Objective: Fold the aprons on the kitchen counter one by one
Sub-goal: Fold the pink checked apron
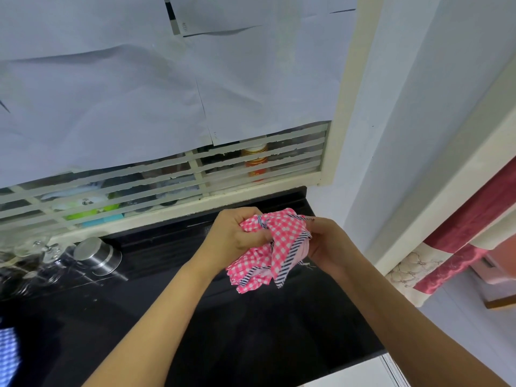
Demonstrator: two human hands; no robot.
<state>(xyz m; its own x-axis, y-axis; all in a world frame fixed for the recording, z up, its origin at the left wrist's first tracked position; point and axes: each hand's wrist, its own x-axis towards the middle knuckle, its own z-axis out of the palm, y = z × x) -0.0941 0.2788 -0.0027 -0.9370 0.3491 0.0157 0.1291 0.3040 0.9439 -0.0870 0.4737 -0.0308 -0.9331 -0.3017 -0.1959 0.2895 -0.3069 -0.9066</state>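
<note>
Both arms are out over the black worktop (251, 331), and between them is the pink checked apron (279, 247), bunched into a crumpled wad and held up off the surface, towards the far right corner. The left grip (237, 236) is closed tight on it, fingers curled round a fistful of fabric at the wad's upper left. The right grip (326, 247) is closed on the other side, fingers tucked in against the cloth at its right edge. Navy-and-white striped trim (293, 255) runs through the folds, and loose ends of the apron hang down below the hands, above the worktop.

Over on the left of the worktop, a steel pot (96, 255) lies tipped over, with clear glassware (42, 247) just beside it, further left. At the near left edge of view, a sliver of blue checked cloth (8, 356) shows, well apart from the hands.

Behind the worktop is a white window grille (195, 174), its upper part covered by sheets of white paper (111, 93); a gold-lidded jar (254, 163) shows through the bars. A red curtain (460, 233) hangs on the right.
</note>
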